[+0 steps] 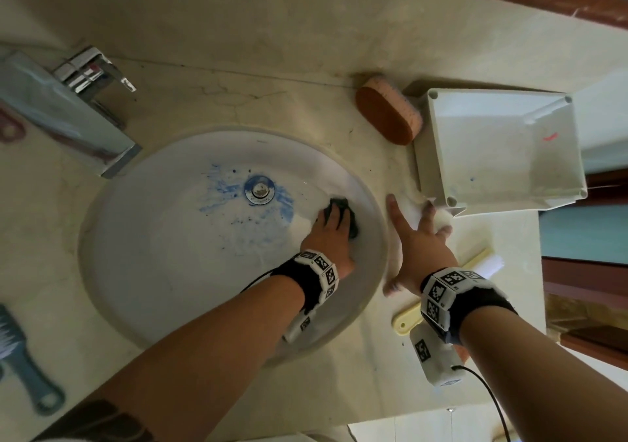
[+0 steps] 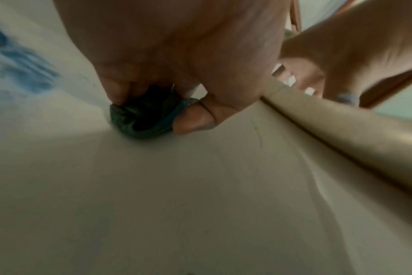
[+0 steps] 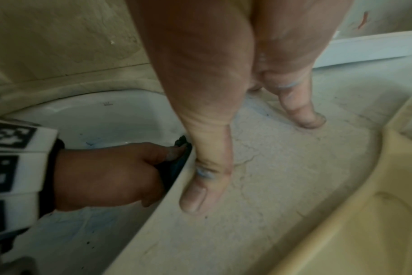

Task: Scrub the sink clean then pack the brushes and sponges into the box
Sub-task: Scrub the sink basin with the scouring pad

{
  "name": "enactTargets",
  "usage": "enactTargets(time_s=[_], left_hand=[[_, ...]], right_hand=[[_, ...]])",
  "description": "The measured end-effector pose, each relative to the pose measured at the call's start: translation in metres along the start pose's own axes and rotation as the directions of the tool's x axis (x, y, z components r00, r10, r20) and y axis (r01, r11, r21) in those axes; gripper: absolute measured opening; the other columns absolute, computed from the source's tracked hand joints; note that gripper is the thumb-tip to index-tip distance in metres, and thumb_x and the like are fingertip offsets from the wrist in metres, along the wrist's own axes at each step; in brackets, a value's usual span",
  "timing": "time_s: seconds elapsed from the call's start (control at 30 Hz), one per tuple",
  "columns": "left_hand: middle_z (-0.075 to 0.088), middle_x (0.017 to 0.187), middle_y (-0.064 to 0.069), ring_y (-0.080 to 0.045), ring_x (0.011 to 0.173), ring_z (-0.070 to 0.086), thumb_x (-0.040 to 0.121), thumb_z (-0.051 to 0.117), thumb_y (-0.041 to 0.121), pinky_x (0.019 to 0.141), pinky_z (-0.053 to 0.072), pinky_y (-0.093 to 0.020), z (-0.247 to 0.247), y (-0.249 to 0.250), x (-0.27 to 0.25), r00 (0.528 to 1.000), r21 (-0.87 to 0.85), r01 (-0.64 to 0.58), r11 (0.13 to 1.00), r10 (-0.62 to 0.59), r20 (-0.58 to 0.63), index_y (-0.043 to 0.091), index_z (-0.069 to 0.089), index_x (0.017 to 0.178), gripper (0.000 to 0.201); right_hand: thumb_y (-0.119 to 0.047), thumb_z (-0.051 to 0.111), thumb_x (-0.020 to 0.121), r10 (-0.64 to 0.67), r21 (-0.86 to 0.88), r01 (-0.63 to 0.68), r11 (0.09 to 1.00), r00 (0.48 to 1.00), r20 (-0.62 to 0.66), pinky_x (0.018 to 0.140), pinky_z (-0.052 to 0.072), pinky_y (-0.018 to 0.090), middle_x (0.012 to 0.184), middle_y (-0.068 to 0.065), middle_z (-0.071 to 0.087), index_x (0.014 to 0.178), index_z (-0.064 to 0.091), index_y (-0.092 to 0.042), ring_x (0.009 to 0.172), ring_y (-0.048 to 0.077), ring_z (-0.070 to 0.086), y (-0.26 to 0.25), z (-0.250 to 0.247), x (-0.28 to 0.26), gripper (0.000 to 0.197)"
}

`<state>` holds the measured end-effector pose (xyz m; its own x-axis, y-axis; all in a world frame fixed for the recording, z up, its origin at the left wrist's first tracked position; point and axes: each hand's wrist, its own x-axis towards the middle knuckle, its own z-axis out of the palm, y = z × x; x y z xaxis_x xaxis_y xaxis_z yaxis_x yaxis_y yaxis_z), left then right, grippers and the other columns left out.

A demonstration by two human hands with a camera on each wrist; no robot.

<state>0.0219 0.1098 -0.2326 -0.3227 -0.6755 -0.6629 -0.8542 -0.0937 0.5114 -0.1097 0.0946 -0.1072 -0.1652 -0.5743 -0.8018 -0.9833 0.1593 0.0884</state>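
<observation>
The beige marbled stone counter filled most of the head view, and set into it was the round white ceramic sink, its basin smeared with blue stains around the chrome drain plug. A square chrome tap stood at the basin's far left edge. To the right of the sink, on the counter, lay the open white rectangular plastic box, with only a small red mark on its inner wall and a few specks inside. Just beside the box's left wall sat an oval brown sponge with a pale pink top, touching or nearly touching the box.

The left hand reached down into the right side of the basin, its fingers curled round a dark green scouring pad and pressing it against the white wall of the sink, close under the rim. The right hand lay flat on the counter between sink and box, fingers spread and straight, holding nothing; its thumb rested along the sink's rim, with a smudge of blue on it.

A pale yellow plastic long-handled brush lay on the counter under the right wrist, partly hidden. A grey-blue plastic brush with white bristles lay on the counter at the far left, well apart from the box.
</observation>
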Motion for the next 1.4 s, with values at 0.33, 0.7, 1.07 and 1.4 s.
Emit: enactTargets(time_s=[0.33, 0.7, 1.07, 1.4], left_hand=[[-0.011, 0.161, -0.014, -0.043, 0.146, -0.004, 0.088, 0.058, 0.035, 0.120, 0.010, -0.048, -0.026, -0.002, 0.017, 0.985, 0.005, 0.172, 0.985, -0.172, 0.010, 0.009, -0.007, 0.154, 0.096], [-0.011, 0.161, -0.014, -0.042, 0.147, -0.004, 0.092, 0.060, 0.024, 0.119, 0.014, -0.048, -0.023, -0.017, 0.010, 0.998, 0.210, 0.061, 0.976, -0.060, -0.008, 0.009, -0.004, 0.155, 0.091], [-0.003, 0.163, 0.001, -0.024, 0.149, 0.012, 0.085, 0.052, 0.006, 0.121, 0.015, -0.033, 0.004, 0.005, -0.023, 0.986, -0.310, -0.033, 0.950, 0.082, 0.147, 0.026, 0.001, 0.156, 0.089], [-0.013, 0.161, -0.008, -0.036, 0.148, -0.006, 0.089, 0.056, 0.017, 0.121, 0.010, -0.041, -0.009, 0.007, -0.006, 0.998, -0.013, -0.007, 1.000, 0.008, 0.069, 0.014, -0.011, 0.154, 0.094]], right_hand=[[-0.018, 0.094, 0.055, 0.005, -0.010, -0.005, 1.000, 1.000, 0.006, 0.105, 0.035, 0.064, 0.151, 0.013, -0.040, 0.133, -0.034, -0.059, 0.138, 0.056, -0.016, 0.001, 0.000, 0.001, 0.155], [-0.018, 0.094, 0.053, 0.013, -0.003, -0.013, 1.000, 1.000, -0.006, 0.102, 0.038, 0.065, 0.150, 0.011, -0.042, 0.125, -0.037, -0.065, 0.138, 0.055, -0.018, 0.000, 0.001, 0.002, 0.156], [-0.020, 0.094, 0.053, 0.008, 0.002, -0.008, 1.000, 1.000, 0.002, 0.104, 0.034, 0.066, 0.150, 0.014, -0.041, 0.131, -0.035, -0.061, 0.137, 0.057, -0.018, 0.001, 0.000, 0.002, 0.156], [-0.022, 0.096, 0.050, 0.006, -0.020, -0.007, 1.000, 1.000, -0.019, 0.103, 0.033, 0.068, 0.151, 0.014, -0.040, 0.130, -0.035, -0.062, 0.137, 0.058, -0.015, 0.002, 0.004, 0.006, 0.159]])
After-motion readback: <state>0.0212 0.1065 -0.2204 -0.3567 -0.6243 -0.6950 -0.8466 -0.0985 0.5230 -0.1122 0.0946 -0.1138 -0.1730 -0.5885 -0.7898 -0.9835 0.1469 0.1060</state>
